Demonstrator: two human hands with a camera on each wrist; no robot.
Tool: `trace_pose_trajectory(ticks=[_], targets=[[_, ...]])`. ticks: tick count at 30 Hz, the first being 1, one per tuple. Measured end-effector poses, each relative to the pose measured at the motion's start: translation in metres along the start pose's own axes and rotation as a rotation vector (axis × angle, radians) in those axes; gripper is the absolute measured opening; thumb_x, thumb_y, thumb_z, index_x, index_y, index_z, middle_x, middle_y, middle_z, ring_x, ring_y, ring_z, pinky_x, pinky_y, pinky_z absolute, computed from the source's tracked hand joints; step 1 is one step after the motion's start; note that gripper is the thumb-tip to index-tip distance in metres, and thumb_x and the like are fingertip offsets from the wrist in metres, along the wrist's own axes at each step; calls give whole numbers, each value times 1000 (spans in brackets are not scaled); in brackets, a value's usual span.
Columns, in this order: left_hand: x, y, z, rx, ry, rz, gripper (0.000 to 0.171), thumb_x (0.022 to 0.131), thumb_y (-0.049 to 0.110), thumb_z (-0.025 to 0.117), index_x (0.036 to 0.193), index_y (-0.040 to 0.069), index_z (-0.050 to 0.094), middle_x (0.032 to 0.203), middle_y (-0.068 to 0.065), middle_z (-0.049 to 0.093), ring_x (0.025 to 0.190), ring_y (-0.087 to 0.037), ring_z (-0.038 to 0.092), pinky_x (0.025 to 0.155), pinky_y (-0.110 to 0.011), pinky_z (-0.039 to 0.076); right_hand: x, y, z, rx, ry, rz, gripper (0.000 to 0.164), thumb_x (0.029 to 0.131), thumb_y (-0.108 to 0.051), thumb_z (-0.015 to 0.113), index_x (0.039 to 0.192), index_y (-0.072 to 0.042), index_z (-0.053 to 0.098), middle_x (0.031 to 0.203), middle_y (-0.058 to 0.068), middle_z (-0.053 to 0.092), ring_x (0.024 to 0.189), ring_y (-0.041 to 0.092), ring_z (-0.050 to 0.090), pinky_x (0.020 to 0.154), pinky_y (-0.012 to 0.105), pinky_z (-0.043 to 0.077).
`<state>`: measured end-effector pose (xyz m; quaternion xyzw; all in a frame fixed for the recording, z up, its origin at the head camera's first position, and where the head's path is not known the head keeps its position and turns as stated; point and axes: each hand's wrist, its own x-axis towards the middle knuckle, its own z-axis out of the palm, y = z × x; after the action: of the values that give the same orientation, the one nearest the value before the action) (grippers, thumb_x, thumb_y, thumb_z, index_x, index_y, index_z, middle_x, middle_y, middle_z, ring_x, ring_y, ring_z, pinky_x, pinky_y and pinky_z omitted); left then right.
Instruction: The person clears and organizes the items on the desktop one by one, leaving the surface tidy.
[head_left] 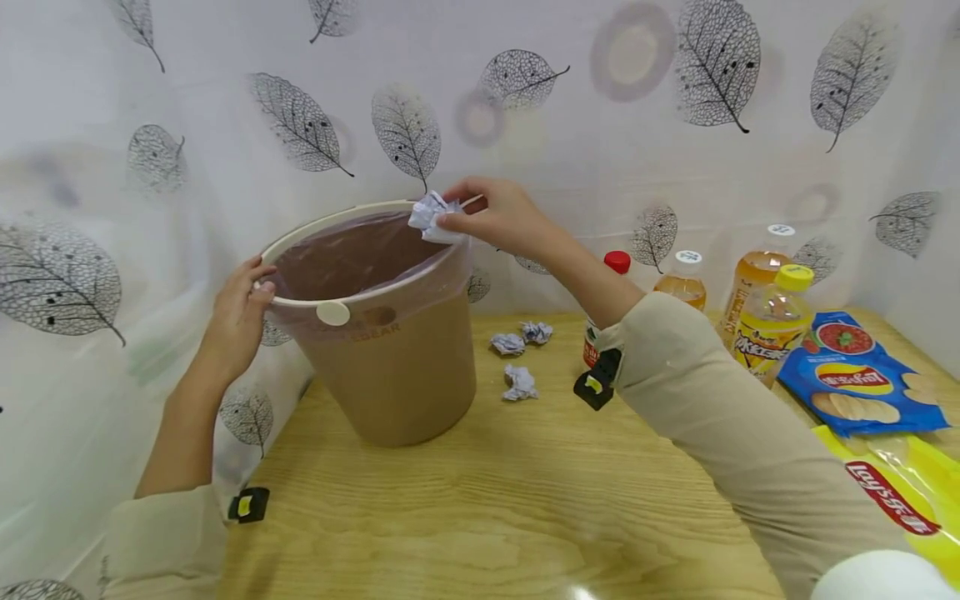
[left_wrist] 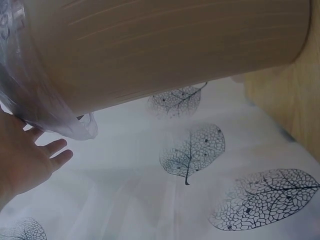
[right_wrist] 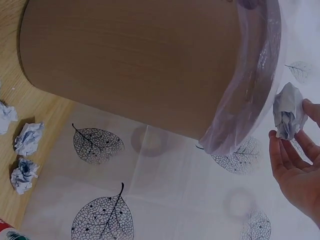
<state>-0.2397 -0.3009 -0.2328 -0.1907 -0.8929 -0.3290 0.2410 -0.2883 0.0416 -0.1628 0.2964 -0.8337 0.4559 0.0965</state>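
A brown trash can (head_left: 390, 367) with a cream rim and a thin clear liner bag (right_wrist: 240, 95) tips toward the left on the table. My left hand (head_left: 238, 312) holds its rim at the left side, thumb at the edge; the left wrist view shows several fingers (left_wrist: 55, 152) spread beside the liner. At the right side of the rim, my right hand (head_left: 498, 215) pinches a crumpled paper ball (head_left: 433, 218) between thumb and fingers. The same paper ball (right_wrist: 289, 111) appears right beside the rim in the right wrist view.
Several crumpled paper balls (head_left: 520, 382) lie on the wooden table (head_left: 480, 517) right of the can. Beyond my right forearm stand a red-capped bottle (head_left: 617, 262) and several drink bottles (head_left: 772, 321). Blue (head_left: 862, 375) and yellow chip bags (head_left: 900, 492) lie at right. A leaf-patterned curtain (head_left: 315, 33) hangs behind.
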Motion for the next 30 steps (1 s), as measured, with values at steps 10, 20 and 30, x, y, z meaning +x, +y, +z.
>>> trace_pose_trajectory(ticks=[10,20,30], targets=[[-1,0,-1,-4,2,-5,49,98,24,25,131,-12,36,145,-25,18,131,-45,8,100,-62,4,19,-7,18,10,9,-27,35,83,-21,68,113,-4,61,107,8,59,96,16,58,76,21,47],[1,0,0,-7,0,-3,50,98,25,26,130,-12,37,146,-25,18,132,-44,8,101,-61,4,22,-2,26,19,2,-10,36,83,-18,68,115,-3,59,111,9,57,98,18,57,79,22,46],[1,0,1,-10,0,0,50,98,25,26,130,-11,37,145,-25,19,131,-44,9,100,-62,5,22,2,27,37,-3,19,42,82,-17,69,119,-3,56,120,10,55,107,20,55,83,22,45]])
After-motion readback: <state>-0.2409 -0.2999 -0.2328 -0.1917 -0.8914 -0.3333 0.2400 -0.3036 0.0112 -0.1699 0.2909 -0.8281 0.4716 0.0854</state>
